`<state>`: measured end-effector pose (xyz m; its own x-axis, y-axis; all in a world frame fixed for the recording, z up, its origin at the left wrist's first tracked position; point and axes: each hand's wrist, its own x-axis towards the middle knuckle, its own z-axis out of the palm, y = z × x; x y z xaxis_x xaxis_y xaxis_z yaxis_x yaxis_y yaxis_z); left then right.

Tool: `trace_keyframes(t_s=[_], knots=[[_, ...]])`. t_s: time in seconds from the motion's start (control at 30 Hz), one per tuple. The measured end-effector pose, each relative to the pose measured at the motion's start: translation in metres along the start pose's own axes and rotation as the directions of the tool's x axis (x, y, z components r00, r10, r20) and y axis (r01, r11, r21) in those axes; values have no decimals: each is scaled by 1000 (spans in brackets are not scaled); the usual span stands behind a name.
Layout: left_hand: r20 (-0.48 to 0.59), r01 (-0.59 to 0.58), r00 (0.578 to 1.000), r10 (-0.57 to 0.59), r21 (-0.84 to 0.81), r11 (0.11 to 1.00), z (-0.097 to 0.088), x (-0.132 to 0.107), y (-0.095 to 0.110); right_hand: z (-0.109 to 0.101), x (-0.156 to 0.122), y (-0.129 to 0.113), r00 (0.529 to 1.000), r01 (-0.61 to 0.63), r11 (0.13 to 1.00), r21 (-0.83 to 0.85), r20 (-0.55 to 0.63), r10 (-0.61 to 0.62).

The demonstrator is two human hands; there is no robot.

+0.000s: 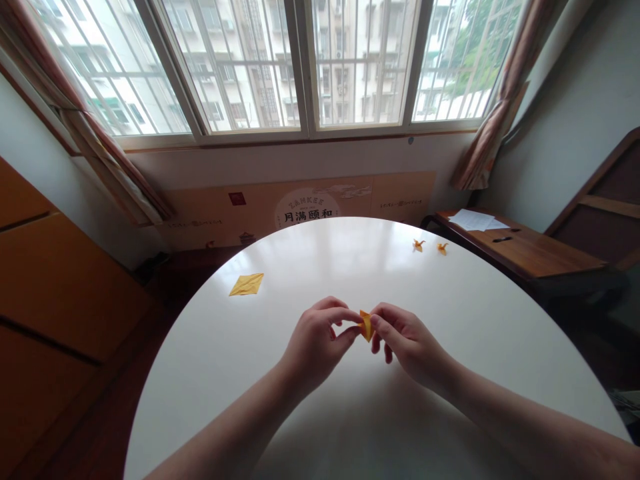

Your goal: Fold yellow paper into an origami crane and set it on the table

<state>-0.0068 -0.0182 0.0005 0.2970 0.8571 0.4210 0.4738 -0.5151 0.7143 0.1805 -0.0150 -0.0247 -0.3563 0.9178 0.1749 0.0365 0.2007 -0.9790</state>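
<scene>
A small piece of folded yellow-orange paper [367, 328] is held up between my two hands above the white table [210, 400]. My left hand [320, 337] pinches its left side between thumb and forefinger. On the other side, my right hand [403, 337] grips the paper with the thumb in front and the fingers behind, the lower fingers curled loosely beneath. The fingertips hide parts of the folds. Two small orange paper cranes [419, 246] stand near the far right edge of the table, well away from my hands.
Flat yellow paper [247, 285] with creases lies at the table's left. Beyond the right edge, a wooden side surface [530, 247] bears white sheets [471, 220] and a dark pen [501, 239]. A printed box [210, 213] stands below the window.
</scene>
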Motion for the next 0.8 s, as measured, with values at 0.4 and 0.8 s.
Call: trace_keyframes(t_s=[0.4,0.8], knots=[[32,0,999,1,-32,999,0,0,2,-1,1,2,1000,-9,999,-39,2,9],[74,64,995,-62,-21,998,0,2,3,-1,0,3,1000,-24,999,-49,16,25]])
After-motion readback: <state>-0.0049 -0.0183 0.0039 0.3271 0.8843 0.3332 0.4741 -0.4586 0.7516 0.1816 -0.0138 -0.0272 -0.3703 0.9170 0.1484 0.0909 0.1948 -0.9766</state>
